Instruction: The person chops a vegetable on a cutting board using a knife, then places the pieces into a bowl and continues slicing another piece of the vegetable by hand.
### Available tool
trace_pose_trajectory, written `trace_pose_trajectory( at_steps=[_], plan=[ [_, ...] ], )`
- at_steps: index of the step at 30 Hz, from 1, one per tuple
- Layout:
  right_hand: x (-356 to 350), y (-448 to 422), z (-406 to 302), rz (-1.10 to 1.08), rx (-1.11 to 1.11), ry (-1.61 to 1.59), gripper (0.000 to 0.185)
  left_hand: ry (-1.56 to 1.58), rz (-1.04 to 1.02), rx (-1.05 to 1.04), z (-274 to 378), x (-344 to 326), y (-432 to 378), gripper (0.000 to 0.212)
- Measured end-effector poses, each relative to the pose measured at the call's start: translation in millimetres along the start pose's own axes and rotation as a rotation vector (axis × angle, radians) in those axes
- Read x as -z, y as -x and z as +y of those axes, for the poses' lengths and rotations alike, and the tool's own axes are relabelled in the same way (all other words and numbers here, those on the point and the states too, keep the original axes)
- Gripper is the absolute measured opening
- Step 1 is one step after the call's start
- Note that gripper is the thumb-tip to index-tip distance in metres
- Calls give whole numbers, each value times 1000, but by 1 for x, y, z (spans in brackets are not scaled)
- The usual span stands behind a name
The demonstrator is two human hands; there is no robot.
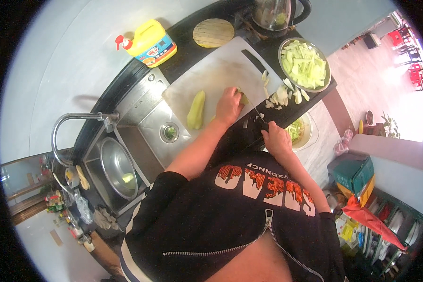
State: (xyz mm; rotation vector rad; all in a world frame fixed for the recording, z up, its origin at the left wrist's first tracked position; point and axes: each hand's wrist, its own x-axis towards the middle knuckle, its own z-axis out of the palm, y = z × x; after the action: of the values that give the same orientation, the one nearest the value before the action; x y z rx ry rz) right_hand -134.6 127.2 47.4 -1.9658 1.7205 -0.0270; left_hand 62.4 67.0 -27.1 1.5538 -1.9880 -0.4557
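On the white cutting board, my left hand holds down a pale green vegetable piece, mostly hidden by the fingers. My right hand grips the dark handle of a knife, whose blade meets that piece near the board's edge. A peeled pale green gourd-like vegetable lies left of my left hand. Pale trimmings are scattered over the board's right end and the dark counter. Beyond them stands a metal bowl heaped with cut pale green pieces.
A steel sink adjoins the board's left side; its other basin holds a metal bowl. Behind are a yellow pump jug, a round wooden board and a glass kettle. A bucket with scraps stands below the counter.
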Motion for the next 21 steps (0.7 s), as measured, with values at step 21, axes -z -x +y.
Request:
trace_pose_trajectory(
  at_steps=[21],
  plan=[
    [3,-12,-14,-79,-44,14,24,-66,77,37,10,-4,-8,35]
  ],
)
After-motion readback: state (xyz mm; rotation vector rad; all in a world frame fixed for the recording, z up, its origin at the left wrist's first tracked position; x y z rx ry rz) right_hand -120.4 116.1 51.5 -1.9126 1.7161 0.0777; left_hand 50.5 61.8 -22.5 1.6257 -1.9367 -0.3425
